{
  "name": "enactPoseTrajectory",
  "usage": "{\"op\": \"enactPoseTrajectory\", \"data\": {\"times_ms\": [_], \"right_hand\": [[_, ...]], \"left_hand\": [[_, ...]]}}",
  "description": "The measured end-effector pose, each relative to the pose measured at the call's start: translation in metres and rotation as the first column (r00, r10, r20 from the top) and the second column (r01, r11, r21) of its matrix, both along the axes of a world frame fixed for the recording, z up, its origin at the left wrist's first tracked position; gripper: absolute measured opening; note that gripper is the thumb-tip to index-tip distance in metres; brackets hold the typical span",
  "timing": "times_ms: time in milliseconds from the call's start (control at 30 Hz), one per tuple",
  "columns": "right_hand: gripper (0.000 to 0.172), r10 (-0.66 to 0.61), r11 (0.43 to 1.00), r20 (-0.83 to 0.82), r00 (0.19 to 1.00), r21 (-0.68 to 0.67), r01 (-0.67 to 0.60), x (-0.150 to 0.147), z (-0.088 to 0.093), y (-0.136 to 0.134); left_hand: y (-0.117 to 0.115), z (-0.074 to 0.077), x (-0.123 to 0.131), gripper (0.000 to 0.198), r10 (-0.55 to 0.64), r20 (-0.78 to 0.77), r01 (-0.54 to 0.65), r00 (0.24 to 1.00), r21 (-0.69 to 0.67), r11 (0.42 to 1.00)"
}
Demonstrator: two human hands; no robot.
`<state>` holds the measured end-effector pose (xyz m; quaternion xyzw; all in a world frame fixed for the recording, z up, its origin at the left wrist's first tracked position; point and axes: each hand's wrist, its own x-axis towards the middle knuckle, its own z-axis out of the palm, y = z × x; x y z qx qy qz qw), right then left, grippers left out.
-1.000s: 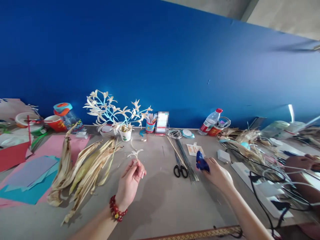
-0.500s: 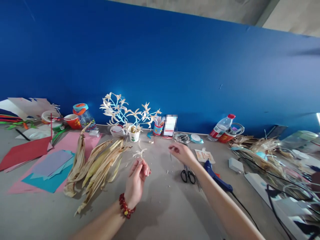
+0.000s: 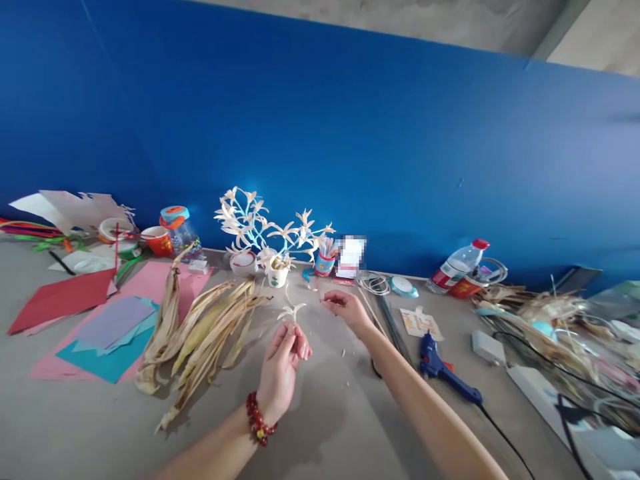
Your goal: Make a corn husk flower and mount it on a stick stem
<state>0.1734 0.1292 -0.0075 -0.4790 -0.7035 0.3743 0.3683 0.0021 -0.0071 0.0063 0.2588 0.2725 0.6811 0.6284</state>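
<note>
My left hand (image 3: 283,363), a beaded bracelet at its wrist, pinches the base of a small pale corn-husk flower (image 3: 291,311) whose petals spread upward. To its right, above the grey table, my right hand (image 3: 346,312) has its thumb and fingertips pressed together. Whatever lies between those fingertips is too small to make out. Behind the hands stands a white pot (image 3: 278,275) holding a branching plant (image 3: 283,233) of similar pale flowers on light-blue stems. Dry corn husks (image 3: 210,333) lie left of my left hand. Scissors are almost wholly hidden under my right forearm.
A blue glue gun (image 3: 443,370) with its cord lies right of my right forearm, near dark wire stems (image 3: 393,330). Coloured paper sheets (image 3: 107,333) spread at the left. A plastic bottle (image 3: 457,265) leans near the blue wall; a power strip (image 3: 543,407) sits far right.
My right hand has moved left, closer to the flower, and its forearm now covers most of the scissors. My left hand keeps hold of the flower. The view has shifted slightly left.
</note>
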Motion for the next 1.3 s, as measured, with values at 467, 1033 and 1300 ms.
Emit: {"op": "enactPoseTrajectory", "data": {"times_ms": [467, 1033, 1300], "right_hand": [[0.024, -0.204, 0.858, -0.797, 0.569, -0.425, -0.288, -0.008, 0.025, -0.115], [0.021, -0.080, 0.959, -0.717, 0.692, -0.245, -0.143, -0.025, 0.022, -0.137], [0.019, 0.051, 0.954, -0.696, 0.716, -0.179, -0.242, -0.018, 0.022, -0.135]], "left_hand": [[-0.011, 0.004, 0.007, 0.021, -0.161, -0.069, 0.166, 0.984, 0.065, 0.984], [-0.013, 0.002, 0.011, 0.021, -0.268, -0.043, 0.269, 0.962, 0.001, 0.963], [-0.010, 0.007, 0.005, 0.023, -0.401, 0.067, 0.404, 0.914, -0.042, 0.914]]}}
